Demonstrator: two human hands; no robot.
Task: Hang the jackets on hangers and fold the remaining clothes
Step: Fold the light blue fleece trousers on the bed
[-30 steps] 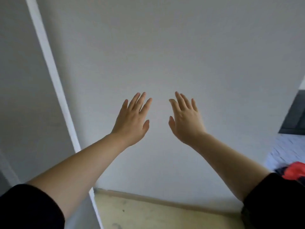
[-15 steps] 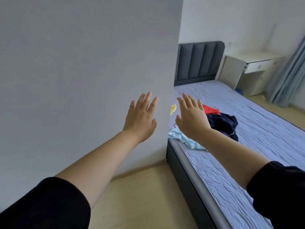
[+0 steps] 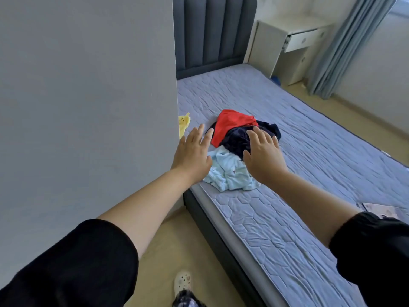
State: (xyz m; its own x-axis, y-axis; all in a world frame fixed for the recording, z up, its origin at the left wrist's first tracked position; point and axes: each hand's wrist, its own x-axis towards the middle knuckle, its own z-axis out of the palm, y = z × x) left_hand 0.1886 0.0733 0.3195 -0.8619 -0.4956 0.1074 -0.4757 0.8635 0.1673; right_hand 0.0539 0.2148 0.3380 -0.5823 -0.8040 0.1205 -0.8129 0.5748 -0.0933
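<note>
The small dark motifs printed on the light blue garment (image 3: 230,171) are too small to make out, and so is whatever is on the flat printed sheet (image 3: 385,210) lying on the bed near the right sleeve (image 3: 374,251). The bed (image 3: 287,229) has a grey-blue quilted cover and a dark base, and it runs from under the right forearm away past both hands to a dark padded headboard (image 3: 212,32). A plain grey wall (image 3: 88,85) stands just left of the left hand (image 3: 192,151). Far beyond the right hand (image 3: 263,156) are a white bedside cabinet (image 3: 272,41) with its drawer (image 3: 303,41) pulled partly out and a blue-grey curtain (image 3: 345,45). The pale floor (image 3: 177,251) lies below the left forearm, with a white perforated shoe (image 3: 182,282) on it. The clothes sit in a loose heap on the bed. The light blue garment shows between and below the two hands, the dark navy garment (image 3: 234,140) lies partly behind the right hand, and the red garment (image 3: 232,122) lies beyond the fingertips on top of the navy one. A yellow garment (image 3: 184,124) peeks out at the wall's edge just beyond the left hand. Both arms are stretched forward in black sleeves. Both hands are flat with backs up and fingers straight and slightly spread, and they hold nothing. I cannot tell whether they touch the heap.
</note>
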